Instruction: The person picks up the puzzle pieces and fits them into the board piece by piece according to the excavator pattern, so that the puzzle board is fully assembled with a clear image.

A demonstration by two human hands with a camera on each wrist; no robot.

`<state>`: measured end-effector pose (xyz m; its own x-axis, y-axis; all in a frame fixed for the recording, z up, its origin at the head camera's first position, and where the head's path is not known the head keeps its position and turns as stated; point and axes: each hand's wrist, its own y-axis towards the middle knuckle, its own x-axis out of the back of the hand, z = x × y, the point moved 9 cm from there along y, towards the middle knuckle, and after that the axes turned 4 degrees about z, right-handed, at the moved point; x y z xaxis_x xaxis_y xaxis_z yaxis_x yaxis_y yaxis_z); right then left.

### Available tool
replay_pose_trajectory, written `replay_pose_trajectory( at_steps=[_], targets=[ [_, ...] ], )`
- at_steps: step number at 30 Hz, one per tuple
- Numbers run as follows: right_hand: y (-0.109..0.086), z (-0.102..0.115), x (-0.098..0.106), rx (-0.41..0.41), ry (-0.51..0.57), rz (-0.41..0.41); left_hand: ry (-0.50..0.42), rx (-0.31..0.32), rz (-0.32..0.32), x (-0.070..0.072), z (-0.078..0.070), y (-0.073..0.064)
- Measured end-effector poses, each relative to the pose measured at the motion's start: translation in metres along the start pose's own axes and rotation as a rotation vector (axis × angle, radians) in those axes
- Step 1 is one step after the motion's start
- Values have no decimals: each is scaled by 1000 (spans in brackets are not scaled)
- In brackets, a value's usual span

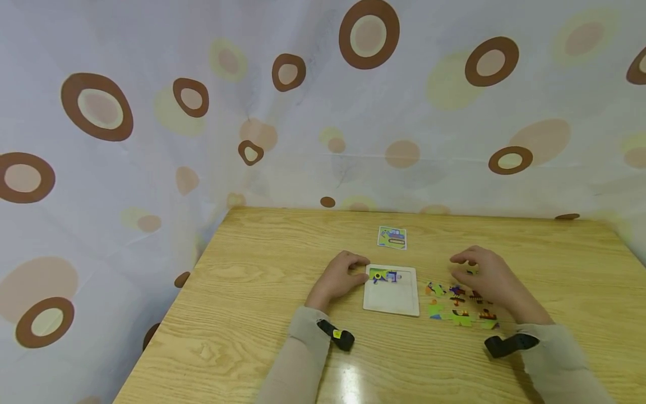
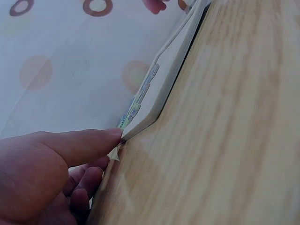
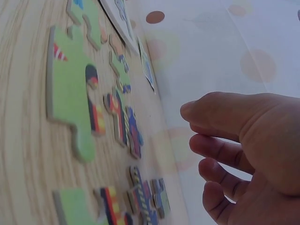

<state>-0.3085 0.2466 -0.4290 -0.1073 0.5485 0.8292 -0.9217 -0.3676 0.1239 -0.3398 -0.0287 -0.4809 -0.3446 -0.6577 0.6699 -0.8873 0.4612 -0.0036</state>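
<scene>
A square white puzzle tray [image 1: 391,300] lies on the table, with joined excavator puzzle pieces [image 1: 386,276] in its upper left. My left hand [image 1: 343,276] rests at the tray's upper left edge. In the left wrist view its thumb [image 2: 101,141] touches the tray's corner, the other fingers bent below it. Loose puzzle pieces [image 1: 460,318] are spread right of the tray. My right hand [image 1: 487,276] hovers over their far side, fingers loosely bent and nothing between them. A green piece [image 3: 70,89] lies large in the right wrist view, apart from that hand.
A small picture card [image 1: 392,238] showing an excavator lies behind the tray. The wooden table [image 1: 242,314] ends at a white curtain [image 1: 303,129] with brown and yellow spots. Both wrists wear black cameras.
</scene>
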Motion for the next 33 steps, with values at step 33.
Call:
replay_pose_trajectory(
  at_steps=[33],
  targets=[
    [-13, -50, 0, -85, 7, 75, 3, 15, -6, -2, 1, 1]
  ],
)
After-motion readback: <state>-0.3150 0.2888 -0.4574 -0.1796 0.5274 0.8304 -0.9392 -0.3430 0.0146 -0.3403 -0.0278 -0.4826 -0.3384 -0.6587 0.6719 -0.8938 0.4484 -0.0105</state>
